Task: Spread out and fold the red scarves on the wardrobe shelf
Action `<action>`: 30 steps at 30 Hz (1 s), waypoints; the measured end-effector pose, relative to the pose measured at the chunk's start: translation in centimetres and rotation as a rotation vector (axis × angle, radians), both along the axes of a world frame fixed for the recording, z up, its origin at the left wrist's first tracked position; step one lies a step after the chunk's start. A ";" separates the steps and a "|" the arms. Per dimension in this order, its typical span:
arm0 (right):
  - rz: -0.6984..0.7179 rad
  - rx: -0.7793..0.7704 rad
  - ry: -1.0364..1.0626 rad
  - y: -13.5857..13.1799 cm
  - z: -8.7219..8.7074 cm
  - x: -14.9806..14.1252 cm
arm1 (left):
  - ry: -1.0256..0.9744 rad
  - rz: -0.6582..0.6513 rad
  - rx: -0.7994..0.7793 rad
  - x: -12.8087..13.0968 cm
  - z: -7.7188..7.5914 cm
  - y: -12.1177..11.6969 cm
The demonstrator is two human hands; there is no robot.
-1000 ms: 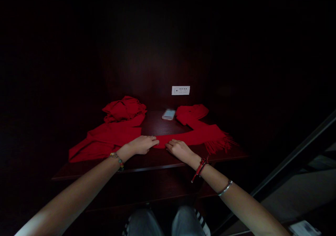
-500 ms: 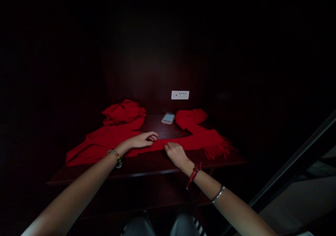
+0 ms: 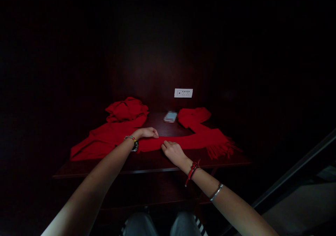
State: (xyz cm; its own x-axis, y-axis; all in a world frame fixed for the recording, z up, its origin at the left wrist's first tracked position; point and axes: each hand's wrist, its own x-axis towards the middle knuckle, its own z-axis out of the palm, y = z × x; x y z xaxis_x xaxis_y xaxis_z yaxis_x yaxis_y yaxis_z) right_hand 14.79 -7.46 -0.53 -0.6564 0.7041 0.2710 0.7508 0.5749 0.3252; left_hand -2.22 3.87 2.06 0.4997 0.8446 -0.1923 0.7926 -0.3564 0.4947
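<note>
A red scarf (image 3: 189,141) with a fringed end lies stretched along the dark wooden shelf in a long narrow strip. At its far edge, my left hand (image 3: 149,132) has its fingers drawn together and pointing down onto the cloth, pinching it. My right hand (image 3: 173,152) is closed on the near edge of the same strip, a little to the right. On the left the cloth spreads into a wide, wrinkled red part (image 3: 97,141). Whatever lies under my palms is hidden.
A crumpled red cloth heap (image 3: 127,109) sits at the back left, and a folded red bundle (image 3: 194,115) at the back right. Between them lies a small blurred pale-blue item (image 3: 170,116). A white socket plate (image 3: 183,93) is on the back wall. The shelf's front edge (image 3: 152,170) runs below my hands.
My left hand has moved right along the scarf's far edge, and its spread fingers have closed together. My right hand stays at the near edge. The view has shifted slightly.
</note>
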 end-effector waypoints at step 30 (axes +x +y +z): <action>-0.540 0.335 0.097 -0.2 8.6 19.8 | -0.715 -0.127 -0.084 23.1 10.2 2.8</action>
State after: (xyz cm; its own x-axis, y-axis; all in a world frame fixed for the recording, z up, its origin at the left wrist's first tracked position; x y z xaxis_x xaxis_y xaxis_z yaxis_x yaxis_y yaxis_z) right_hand 34.54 -7.61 8.11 -0.1943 0.7956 0.5738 0.9414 -0.0132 0.3371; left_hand 20.85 6.68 12.23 0.6204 0.7686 0.1560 0.2206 -0.3619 0.9057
